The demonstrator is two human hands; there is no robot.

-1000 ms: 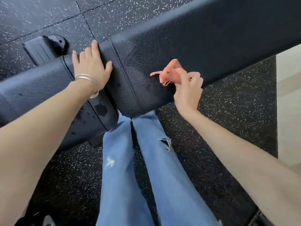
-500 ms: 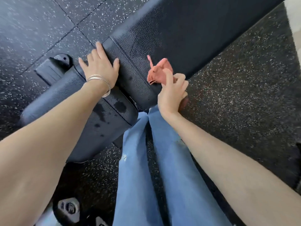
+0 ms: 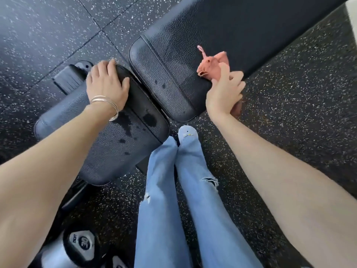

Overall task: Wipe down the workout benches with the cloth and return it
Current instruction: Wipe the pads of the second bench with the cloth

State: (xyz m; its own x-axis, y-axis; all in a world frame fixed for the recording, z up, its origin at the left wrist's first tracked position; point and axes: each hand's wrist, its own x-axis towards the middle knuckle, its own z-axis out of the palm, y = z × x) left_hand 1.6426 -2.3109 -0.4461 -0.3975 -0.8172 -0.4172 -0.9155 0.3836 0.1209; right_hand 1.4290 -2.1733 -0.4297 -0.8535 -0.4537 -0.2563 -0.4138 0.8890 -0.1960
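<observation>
The pink cloth (image 3: 211, 67) sits right of centre in the upper half of the frame, bunched at the near edge of the bench's long back pad (image 3: 212, 26). It looks like a small, soft, light rag that will crumple to any shape and cannot break. It is probably best gripped as a wad in the palm so a broad face can be pressed flat on the vinyl. Loose corners stick up and to the left, and they could drag or fold under during a stroke. The right hand (image 3: 224, 93) is clamped round the cloth's lower part, with fingers and thumb curled into it. A bit of pink also shows beneath the palm, over the speckled rubber floor (image 3: 293, 97). The left hand (image 3: 106, 86), at left of centre, lies flat with fingers spread and nearly straight on the far end of the seat pad (image 3: 108, 151). It holds nothing and appears to be steadying the person. Wet patches (image 3: 148, 119) glisten on the seat pad near the gap between the two pads, so that area likely needs wiping.
</observation>
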